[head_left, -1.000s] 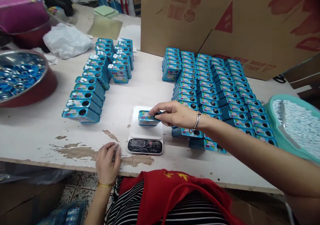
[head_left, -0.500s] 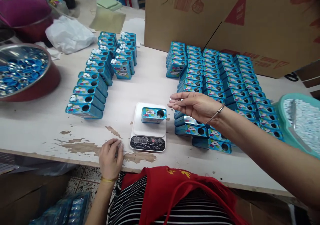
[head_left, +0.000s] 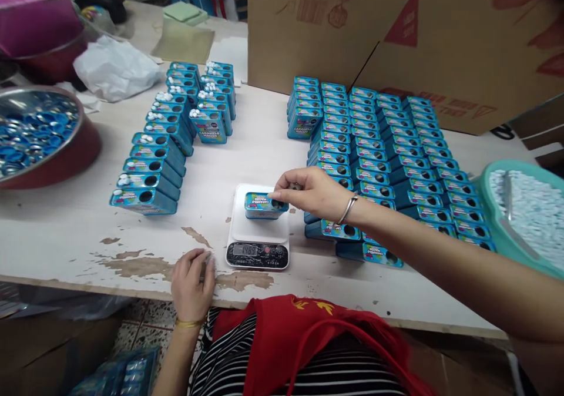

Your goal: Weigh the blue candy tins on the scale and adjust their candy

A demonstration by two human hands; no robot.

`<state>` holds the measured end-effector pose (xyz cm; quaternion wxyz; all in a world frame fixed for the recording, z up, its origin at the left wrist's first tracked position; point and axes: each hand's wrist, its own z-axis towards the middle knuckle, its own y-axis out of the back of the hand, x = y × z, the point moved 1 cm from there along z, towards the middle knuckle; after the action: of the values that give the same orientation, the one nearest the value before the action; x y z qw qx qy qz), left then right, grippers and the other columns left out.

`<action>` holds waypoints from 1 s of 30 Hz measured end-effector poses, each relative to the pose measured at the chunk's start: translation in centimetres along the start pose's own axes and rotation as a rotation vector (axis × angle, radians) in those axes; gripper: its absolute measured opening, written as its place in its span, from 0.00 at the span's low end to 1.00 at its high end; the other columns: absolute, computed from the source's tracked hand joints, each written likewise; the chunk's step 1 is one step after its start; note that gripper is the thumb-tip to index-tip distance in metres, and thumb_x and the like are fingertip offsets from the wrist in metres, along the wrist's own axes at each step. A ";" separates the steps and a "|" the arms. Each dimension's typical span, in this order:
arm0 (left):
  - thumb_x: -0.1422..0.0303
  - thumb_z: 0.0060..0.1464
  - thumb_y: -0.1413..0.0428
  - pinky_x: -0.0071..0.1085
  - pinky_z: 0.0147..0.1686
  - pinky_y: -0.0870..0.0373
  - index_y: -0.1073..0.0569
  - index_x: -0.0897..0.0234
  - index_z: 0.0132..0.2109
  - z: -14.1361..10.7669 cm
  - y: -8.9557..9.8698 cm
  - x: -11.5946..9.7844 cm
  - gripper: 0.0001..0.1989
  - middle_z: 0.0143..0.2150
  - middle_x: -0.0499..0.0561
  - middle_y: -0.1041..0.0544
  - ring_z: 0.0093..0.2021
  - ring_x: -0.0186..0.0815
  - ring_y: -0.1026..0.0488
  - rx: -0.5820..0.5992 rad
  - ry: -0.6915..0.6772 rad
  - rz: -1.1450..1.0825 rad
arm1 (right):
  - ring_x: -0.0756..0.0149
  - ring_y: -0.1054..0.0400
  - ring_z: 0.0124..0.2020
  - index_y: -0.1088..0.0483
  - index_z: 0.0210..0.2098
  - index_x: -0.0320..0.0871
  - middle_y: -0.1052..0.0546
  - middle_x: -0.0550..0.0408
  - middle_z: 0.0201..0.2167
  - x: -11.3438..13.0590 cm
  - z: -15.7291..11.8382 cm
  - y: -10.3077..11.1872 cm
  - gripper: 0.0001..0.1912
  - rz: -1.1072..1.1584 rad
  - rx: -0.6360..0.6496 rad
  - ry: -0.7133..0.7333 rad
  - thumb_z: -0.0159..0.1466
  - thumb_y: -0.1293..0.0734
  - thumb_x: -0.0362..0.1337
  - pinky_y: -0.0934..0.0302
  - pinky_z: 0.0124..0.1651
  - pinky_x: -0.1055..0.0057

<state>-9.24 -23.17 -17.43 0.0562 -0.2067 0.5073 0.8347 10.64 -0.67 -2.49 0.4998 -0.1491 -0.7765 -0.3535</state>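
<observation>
A blue tin (head_left: 259,208) stands upright on a white digital scale (head_left: 257,230), its round opening at the right of its top. My right hand (head_left: 311,191) is over the right end of that tin, thumb and forefinger drawn together at the opening; whatever they hold is too small to make out. Near the table's front edge, left of the scale, my left hand (head_left: 192,281) rests with its fingers curled in; if anything is inside them, it is hidden. White pellets lie on the tops of several tins (head_left: 152,199) at the left.
Rows of blue tins (head_left: 379,175) fill the table's right part, beside a teal basin (head_left: 497,208) of white pellets. At the left sits a metal bowl (head_left: 83,143) of blue-and-silver pieces, near a white bag (head_left: 117,70). A large cardboard box (head_left: 308,49) stands behind.
My right hand has moved left from beside the scale to the tin's opening. The number on the scale's display has changed. My left hand has stayed at the table edge.
</observation>
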 end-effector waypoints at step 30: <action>0.69 0.56 0.46 0.35 0.46 0.34 0.28 0.65 0.44 0.1 0.0 -0.2 0.09 0.43 0.56 0.29 0.44 0.38 0.31 -0.001 0.002 -0.002 | 0.66 0.27 0.40 0.30 0.37 0.38 0.25 0.50 0.36 -1.9 -1.5 1.6 0.11 0.646 -0.110 -0.141 0.53 0.30 0.26 0.32 0.47 0.68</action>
<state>-9.12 -23.10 -17.29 0.0564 -0.2081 0.5069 0.8346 13.46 -0.32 -3.17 0.5225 -0.4382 -0.7016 -0.2069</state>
